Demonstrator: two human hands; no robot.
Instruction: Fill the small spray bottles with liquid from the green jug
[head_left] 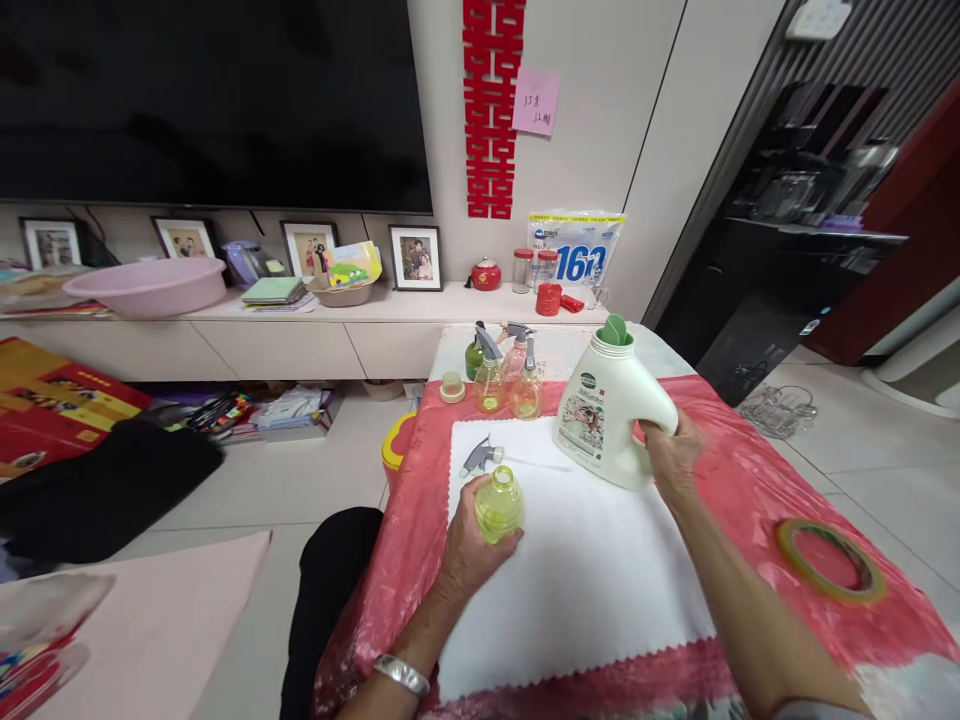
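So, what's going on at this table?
A person has both hands busy. The left hand holds a small yellow-green bottle with its top off. The right hand grips the handle of a big white jug. A gray spray head lies on the white cloth, and more spray bottles stand behind it.

Red-plastic-covered table (405,540), white cloth (585,600) in the middle.
On cloth: grey spray head (480,457). Far end: four bottles (490,388) clustered, pale cap (452,388) just left of them. Right side: tape roll (876,580), flat.
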